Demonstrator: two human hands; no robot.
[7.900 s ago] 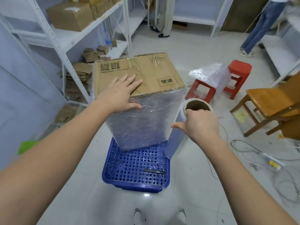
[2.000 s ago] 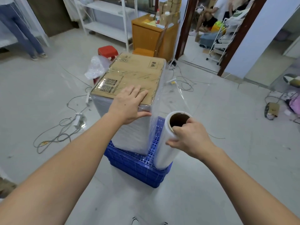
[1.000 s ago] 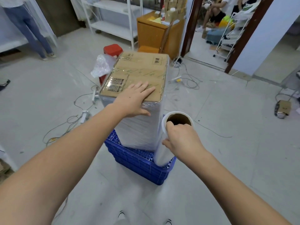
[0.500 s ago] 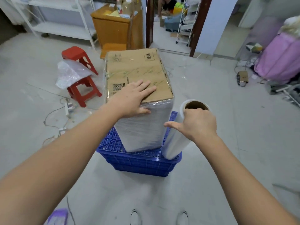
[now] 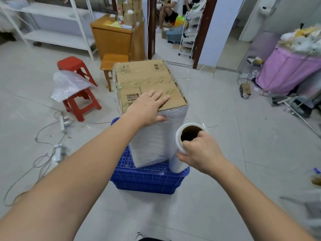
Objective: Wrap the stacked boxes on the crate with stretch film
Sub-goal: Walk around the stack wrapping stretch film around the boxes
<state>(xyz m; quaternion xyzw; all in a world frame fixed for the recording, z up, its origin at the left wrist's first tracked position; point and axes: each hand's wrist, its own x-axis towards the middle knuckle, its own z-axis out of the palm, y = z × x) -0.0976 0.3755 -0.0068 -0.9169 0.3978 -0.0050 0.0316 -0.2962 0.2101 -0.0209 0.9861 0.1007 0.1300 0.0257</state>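
Stacked boxes (image 5: 157, 141), sides sheathed in stretch film, standing on the blue crate (image 5: 147, 180); the top bears a QR code, "SEAL" tape and a "快递" stamp. My left hand (image 5: 147, 106) lies flat on the near top edge, fingers straight. My right hand (image 5: 199, 152) grips the film roll (image 5: 180, 150), just beside the stack's right corner.

One head-worn camera looks steeply down, close above both forearms.
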